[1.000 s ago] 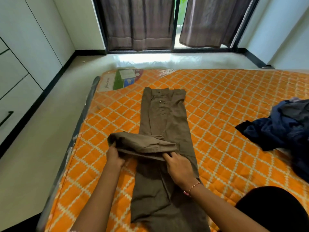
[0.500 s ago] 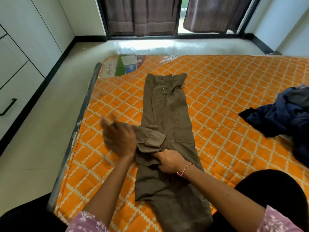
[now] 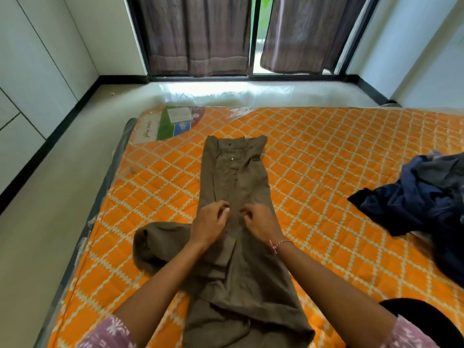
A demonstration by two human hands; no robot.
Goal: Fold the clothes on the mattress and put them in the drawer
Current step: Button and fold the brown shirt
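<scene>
One mattress (image 3: 326,151), orange with a cream lattice print, wrapped in clear plastic, lying on a pale floor (image 3: 50,209); a printed label (image 3: 170,121) sits at its far left corner.

One pair of curtains (image 3: 198,33), dark grey-brown, hanging over the window frame beyond the mattress, with a narrow gap between the two panels.

One bank of white cabinet fronts (image 3: 30,71) along the left wall, black skirting at its foot.

One pair of olive-brown trousers (image 3: 236,172), laid lengthwise down the middle of the mattress, waistband at the far end, legs running toward the wearer of the camera. A loose portion of the fabric bulges out to the left side, just beside the left forearm.

One heap of dark navy clothes (image 3: 414,204), unfolded, at the right edge of the mattress, well apart from the trousers.

One left hand (image 3: 209,222), fingers curled, resting on the trousers at mid-length and pinching the cloth.

One right hand (image 3: 261,222), fingers likewise curled and pinching the trousers, just beside the left hand, a narrow gap between them.

One thread bracelet (image 3: 277,244), pink and white, on the right wrist.
</scene>
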